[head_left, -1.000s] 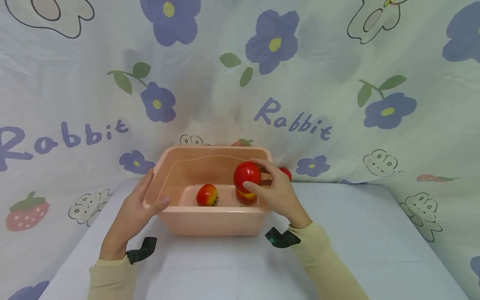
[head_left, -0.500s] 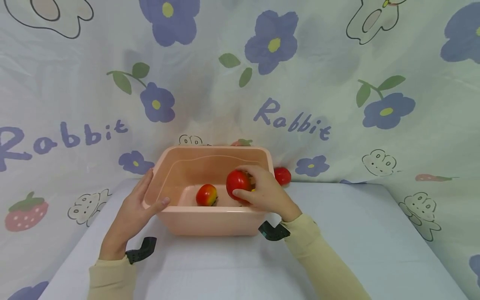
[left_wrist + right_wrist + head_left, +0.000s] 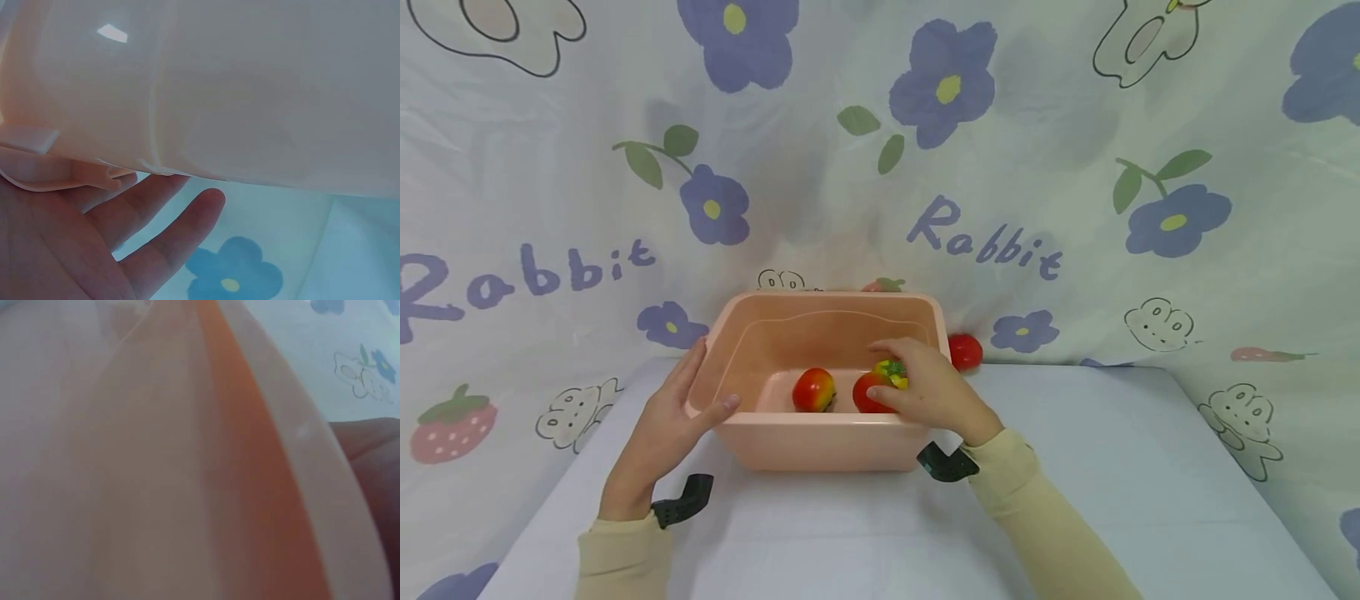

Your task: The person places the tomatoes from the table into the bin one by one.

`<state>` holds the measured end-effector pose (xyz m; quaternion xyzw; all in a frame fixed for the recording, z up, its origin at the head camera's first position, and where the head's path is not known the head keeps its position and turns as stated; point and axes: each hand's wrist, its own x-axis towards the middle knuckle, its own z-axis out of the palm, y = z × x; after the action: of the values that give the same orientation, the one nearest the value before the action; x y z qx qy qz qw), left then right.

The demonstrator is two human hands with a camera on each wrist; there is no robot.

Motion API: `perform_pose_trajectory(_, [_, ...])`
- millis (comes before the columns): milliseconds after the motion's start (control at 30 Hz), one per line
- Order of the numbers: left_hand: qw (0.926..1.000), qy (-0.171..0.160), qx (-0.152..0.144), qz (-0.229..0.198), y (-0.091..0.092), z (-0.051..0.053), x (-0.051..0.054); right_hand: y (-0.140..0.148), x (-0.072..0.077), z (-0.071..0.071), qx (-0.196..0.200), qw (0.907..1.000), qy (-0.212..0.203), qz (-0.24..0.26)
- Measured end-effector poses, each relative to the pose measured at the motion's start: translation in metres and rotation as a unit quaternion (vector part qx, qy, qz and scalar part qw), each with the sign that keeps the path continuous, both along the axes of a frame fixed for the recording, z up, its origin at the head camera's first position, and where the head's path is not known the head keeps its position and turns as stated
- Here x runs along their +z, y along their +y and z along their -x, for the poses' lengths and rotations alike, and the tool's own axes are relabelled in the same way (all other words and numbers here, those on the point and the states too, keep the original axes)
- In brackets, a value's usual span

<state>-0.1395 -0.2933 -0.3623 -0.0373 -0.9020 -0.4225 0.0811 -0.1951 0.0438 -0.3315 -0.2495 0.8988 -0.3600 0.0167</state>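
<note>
A pink plastic bin (image 3: 823, 442) stands on the table. My left hand (image 3: 662, 425) holds its left side, thumb over the near rim and fingers along the outside; in the left wrist view, fingers (image 3: 175, 244) stretch out below the bin wall. Inside the bin, my right hand (image 3: 936, 387) hovers over a glossy red tomato (image 3: 868, 393), thumb beside it and fingers spread. A yellow and green part of a fruit (image 3: 891, 372) shows behind that tomato, partly hidden by the hand. Left of them lies a red and yellow tomato-like fruit (image 3: 813, 390).
Behind the bin's right side sits another red fruit (image 3: 965, 352). A printed curtain (image 3: 820, 192) hangs directly behind the table (image 3: 1097, 467). The bin wall (image 3: 144, 462) fills most of the right wrist view and hides the right fingers.
My right hand has lowered the tomato leftward and down into the bin and let it go; the fingers are now spread above it. The left hand stays on the bin.
</note>
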Motion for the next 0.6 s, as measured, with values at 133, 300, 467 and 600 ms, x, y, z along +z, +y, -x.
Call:
perform_pose_trajectory(133, [1.0000, -0.008, 0.001, 0.001, 0.001, 0.001, 0.001, 0.006, 0.002, 0.001, -0.017, 0.9992, 0.005, 0.036])
perform_pose_trajectory(300, [0.9999, -0.016, 0.005, -0.002, 0.002, 0.000, 0.001, 0.020, 0.002, 0.003, -0.036, 0.9956, 0.011, 0.085])
perform_pose_trajectory(467, [0.9999, -0.010, 0.006, -0.003, 0.001, 0.001, -0.001, 0.037, 0.001, 0.006, -0.037, 0.9898, 0.036, 0.132])
perform_pose_trajectory(600, [1.0000, -0.007, 0.004, -0.003, 0.001, 0.001, -0.001, 0.050, -0.002, 0.006, -0.057, 0.9856, 0.040, 0.154])
